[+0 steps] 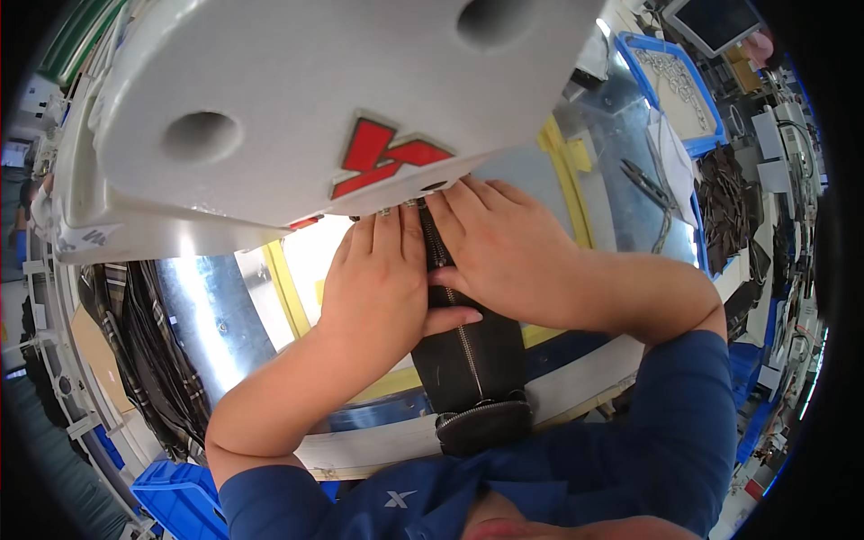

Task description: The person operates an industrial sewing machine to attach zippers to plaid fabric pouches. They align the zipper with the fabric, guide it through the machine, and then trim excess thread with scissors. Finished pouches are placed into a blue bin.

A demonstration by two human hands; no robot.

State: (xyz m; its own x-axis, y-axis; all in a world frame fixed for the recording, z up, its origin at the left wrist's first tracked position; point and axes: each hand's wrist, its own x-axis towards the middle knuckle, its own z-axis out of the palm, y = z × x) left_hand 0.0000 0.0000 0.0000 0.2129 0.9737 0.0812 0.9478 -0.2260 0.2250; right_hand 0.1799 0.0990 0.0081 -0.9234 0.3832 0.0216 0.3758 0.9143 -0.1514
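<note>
Across the shiny surface (216,333) I see the black zippered piece (450,360) running from under the white machine (297,81), left hand (378,279) and right hand (504,243) laid flat along its zipper (469,355), fingers outstretched, unclamped (tips partly hidden), apparently to keep it straight.

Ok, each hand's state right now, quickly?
Left hand: open, resting on the black zippered piece.
Right hand: open, resting on the same piece.
</note>
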